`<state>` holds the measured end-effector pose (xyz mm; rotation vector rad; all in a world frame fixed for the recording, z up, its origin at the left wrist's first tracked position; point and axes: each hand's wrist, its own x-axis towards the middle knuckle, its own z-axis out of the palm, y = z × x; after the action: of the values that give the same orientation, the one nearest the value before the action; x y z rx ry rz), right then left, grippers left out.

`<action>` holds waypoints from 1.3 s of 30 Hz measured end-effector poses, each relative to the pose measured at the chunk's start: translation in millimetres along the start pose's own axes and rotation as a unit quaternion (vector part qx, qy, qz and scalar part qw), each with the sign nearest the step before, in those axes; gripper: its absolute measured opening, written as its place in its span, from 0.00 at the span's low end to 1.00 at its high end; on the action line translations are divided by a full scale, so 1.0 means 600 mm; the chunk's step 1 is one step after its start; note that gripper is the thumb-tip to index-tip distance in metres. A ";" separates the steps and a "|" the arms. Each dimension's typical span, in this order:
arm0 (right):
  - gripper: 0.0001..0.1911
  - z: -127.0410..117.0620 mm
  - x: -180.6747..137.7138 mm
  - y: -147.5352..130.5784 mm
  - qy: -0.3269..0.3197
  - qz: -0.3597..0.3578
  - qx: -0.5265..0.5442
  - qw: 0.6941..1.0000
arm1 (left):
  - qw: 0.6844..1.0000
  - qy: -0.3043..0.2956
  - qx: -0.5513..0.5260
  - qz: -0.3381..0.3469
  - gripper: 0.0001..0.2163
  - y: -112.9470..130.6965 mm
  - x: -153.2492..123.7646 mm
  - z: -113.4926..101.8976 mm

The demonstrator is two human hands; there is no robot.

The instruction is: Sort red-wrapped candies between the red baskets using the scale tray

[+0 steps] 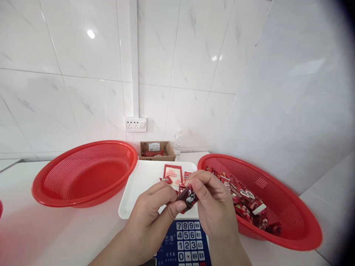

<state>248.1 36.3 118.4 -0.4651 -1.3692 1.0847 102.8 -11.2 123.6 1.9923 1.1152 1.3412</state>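
Note:
Between both hands is a small, shiny dark red packet (190,200) with white lettering. My left hand (154,212) pinches its left end between thumb and fingers. The fingers of my right hand (216,203) close on its upper right end. Both hands are above the near edge of the white tray (133,188) of a weighing scale, whose blue keypad (189,236) shows below them. On the tray lie a red-bordered card (173,174) and a few small red packets (166,179), partly hidden by my hands.
A red perforated basket (83,201) stands on the left. The tilted-looking red basket (294,210) on the right holds many red packets (246,199). Behind the tray are a cardboard box (157,158) with red packets and a clear plastic bottle (177,142), near the tiled wall.

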 end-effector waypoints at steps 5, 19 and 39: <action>0.13 -0.002 -0.001 -0.007 -0.005 -0.014 -0.104 0.994 | 0.999 -0.003 0.019 -0.033 0.06 -0.001 0.003 0.003; 0.07 0.007 -0.013 -0.015 -0.050 -0.056 -0.120 0.990 | 0.989 0.125 -0.056 0.049 0.03 -0.005 0.003 0.008; 0.08 0.027 -0.015 0.005 -0.034 0.014 -0.089 0.995 | 0.944 0.165 -0.283 -0.039 0.04 -0.018 0.003 0.020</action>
<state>233.5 25.5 114.7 -0.5841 -1.5305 1.0134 110.2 -3.5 111.6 1.3290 0.8012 1.7544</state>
